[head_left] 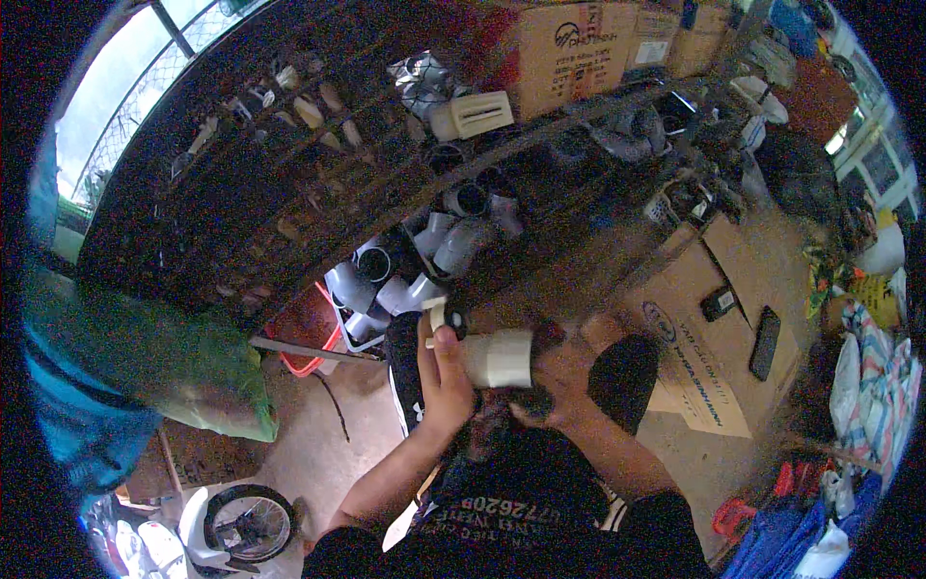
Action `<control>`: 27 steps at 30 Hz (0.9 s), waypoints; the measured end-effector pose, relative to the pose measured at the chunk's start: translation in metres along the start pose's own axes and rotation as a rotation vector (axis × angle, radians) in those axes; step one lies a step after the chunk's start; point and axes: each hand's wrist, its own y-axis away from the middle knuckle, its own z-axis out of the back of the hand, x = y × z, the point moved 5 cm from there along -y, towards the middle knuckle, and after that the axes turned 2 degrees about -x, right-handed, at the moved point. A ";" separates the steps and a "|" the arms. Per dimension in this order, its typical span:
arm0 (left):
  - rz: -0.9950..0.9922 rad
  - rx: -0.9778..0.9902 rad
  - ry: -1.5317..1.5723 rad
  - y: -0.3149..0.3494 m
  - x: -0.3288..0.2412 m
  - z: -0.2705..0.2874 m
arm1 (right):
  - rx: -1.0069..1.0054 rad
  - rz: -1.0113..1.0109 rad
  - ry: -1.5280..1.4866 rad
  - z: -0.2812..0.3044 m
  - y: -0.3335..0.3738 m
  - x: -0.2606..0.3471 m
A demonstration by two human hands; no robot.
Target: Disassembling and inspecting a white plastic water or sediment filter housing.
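- Pipe fitting [498, 358], a pale cream cylinder, sits at the middle of the head view, held out in front of the person's chest and above the dark lap.
- Left hand [445, 378] comes up from the lower edge; its grip is curled shut, the thumb lying across the left end of the pipe fitting.
- Small white piece [435, 317] sticks up above the left hand's fingers, pinched in the same closed grip; its exact shape is too small to tell.
- Right hand [540, 394] is under and to the right of the pipe fitting, mostly in shadow; its fingers look wrapped below the fitting, but how far that grip is closed I cannot tell.
- Dark cloth or bag [405, 372] hangs just left of the left hand.
- Far of the hands, a heap of grey pipe elbows [453, 246] lies in a rack, with a red basket [311, 333] to the left of it.
- To the right, a flattened cardboard box [709, 338] lies on the floor, with two dark flat devices [764, 343] on it.
- At the near left, a green sack [174, 372] rests on the floor, and a small wheel [249, 521] shows by the lower edge.
- Cardboard boxes [569, 53] stand on the far shelf.
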 end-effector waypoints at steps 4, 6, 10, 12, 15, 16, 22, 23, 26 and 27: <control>0.102 -0.095 -0.104 0.001 0.006 0.012 | -0.659 -0.304 -0.322 0.020 -0.012 0.005; 0.299 -0.367 0.178 -0.003 0.013 0.015 | -1.023 -0.828 -1.122 -0.003 -0.004 -0.029; 0.441 -0.185 0.519 -0.024 0.032 0.024 | -1.089 -0.789 -1.386 0.009 0.004 -0.076; 0.509 -0.196 0.538 -0.026 0.029 0.029 | -1.158 -0.733 -1.640 0.028 -0.001 -0.069; 0.605 -0.231 0.530 -0.024 0.030 0.026 | -1.141 -0.867 -1.284 0.041 0.011 -0.074; 0.620 -0.207 0.533 -0.023 0.029 0.024 | -1.142 -0.895 -1.212 0.051 0.006 -0.054; 0.706 -0.054 0.607 -0.023 0.028 0.016 | -0.971 -0.738 -0.882 0.047 0.001 -0.050; 0.727 0.032 0.704 -0.023 0.033 0.014 | -0.971 -0.736 -0.883 0.049 -0.003 -0.048; 0.790 0.081 0.801 -0.021 0.029 0.007 | -0.873 -0.437 -0.844 0.062 -0.026 -0.024; 0.832 0.041 0.802 -0.019 0.027 0.003 | -0.800 -0.400 -0.767 0.061 -0.034 -0.012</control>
